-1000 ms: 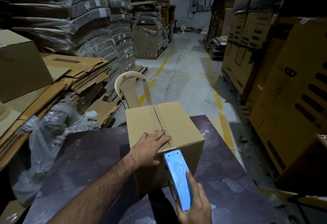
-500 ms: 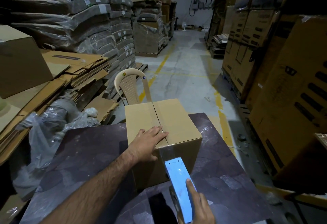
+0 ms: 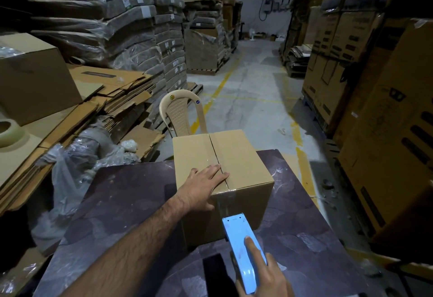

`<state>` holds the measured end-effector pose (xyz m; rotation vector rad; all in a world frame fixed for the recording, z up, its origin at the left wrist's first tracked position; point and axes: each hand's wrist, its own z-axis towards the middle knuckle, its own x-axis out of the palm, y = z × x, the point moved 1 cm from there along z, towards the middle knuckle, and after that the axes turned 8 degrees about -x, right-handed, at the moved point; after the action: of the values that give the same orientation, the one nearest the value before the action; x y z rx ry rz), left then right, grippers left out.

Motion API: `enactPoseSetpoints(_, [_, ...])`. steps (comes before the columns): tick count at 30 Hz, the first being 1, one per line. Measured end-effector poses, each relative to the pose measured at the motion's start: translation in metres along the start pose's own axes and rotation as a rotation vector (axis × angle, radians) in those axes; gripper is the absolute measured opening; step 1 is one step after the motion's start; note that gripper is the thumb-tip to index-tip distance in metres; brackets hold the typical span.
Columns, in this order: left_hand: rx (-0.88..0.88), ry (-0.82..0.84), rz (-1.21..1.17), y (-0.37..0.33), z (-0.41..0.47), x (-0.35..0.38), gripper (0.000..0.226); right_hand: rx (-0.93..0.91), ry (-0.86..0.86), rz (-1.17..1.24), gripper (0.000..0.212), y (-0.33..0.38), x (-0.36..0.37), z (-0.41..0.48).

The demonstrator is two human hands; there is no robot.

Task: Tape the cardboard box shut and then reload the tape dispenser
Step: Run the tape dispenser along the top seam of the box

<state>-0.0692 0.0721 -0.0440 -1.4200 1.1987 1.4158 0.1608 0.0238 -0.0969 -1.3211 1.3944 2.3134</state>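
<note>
A closed cardboard box [image 3: 239, 158] stands on the dark table [image 3: 131, 205], clear tape running along its top seam and down the near side. My left hand [image 3: 201, 186] lies flat on the box top at the near edge, fingers spread over the seam. My right hand [image 3: 264, 271] grips a light blue tape dispenser [image 3: 241, 245], index finger laid along its back. The dispenser's toothed end points at the box's near face, a strip of clear tape stretching between them. A spare tape roll [image 3: 8, 131] rests on the cardboard at far left.
A beige plastic chair [image 3: 181, 113] stands right behind the box. Flattened cartons [image 3: 93, 99] and crumpled plastic wrap [image 3: 77, 163] fill the left side. Tall stacked cartons [image 3: 384, 118] line the right. A concrete aisle [image 3: 248, 81] runs ahead between pallets.
My right hand has drawn the dispenser down and back from the box's top edge, laying tape down the near face. The left hand stays on the box top.
</note>
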Motion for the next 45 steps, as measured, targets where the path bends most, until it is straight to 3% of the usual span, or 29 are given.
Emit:
enactPoseSetpoints(2, [-0.003, 0.003, 0.001, 0.0, 0.0, -0.001, 0.099, -0.051, 0.041, -0.24, 0.08, 0.005, -0.011, 0.005])
enactPoseSetpoints(4, [-0.003, 0.003, -0.001, 0.0, -0.001, -0.001, 0.099, -0.037, 0.057, -0.288, 0.102, 0.015, -0.015, 0.015])
enactPoseSetpoints(5, [-0.003, 0.002, -0.002, 0.0, -0.001, -0.001, 0.099, 0.005, 0.115, -0.28, 0.1, 0.018, -0.013, 0.016])
enactPoseSetpoints(9, [0.006, -0.001, 0.005, 0.001, 0.001, 0.002, 0.1, -0.053, 0.061, -0.382, 0.067, 0.033, -0.027, 0.017])
enactPoseSetpoints(14, [0.017, 0.015, -0.002, 0.003, 0.004, 0.003, 0.102, -0.05, 0.177, -0.353, 0.056, 0.047, -0.045, 0.033])
enactPoseSetpoints(19, [0.043, 0.033, 0.013, 0.007, 0.005, 0.004, 0.105, -0.097, 0.182, -0.402, 0.038, 0.058, -0.052, 0.055])
enactPoseSetpoints(45, [0.063, -0.016, -0.028, 0.006, 0.003, 0.003, 0.098, -0.128, 0.456, -0.346, 0.029, 0.093, -0.075, 0.14])
